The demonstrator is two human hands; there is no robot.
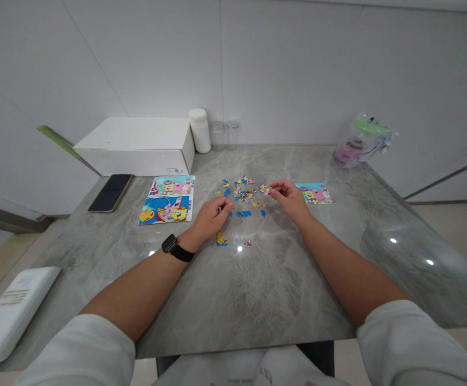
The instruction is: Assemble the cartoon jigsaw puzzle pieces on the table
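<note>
Small jigsaw pieces (244, 192) lie in a loose pile on the grey marble table (257, 284). At the pile's left edge is my left hand (214, 215), its fingers closed on something I cannot make out. My right hand (290, 199) pinches a pink puzzle piece (264, 189) at the pile's right side. Nearer to me lie a yellow and blue section (221, 239) and a single reddish piece (248, 243). A printed cartoon sheet (168, 200) rests left of my left hand. Another cartoon picture (317, 193) lies partly behind my right hand.
A phone (111, 193) and a white box (136, 142) are at the left. Along the wall stand a white bottle (200, 131) and two clear jars (225, 135). A plastic bag with a cup (360, 142) sits back right; a white device (14, 311) lies front left.
</note>
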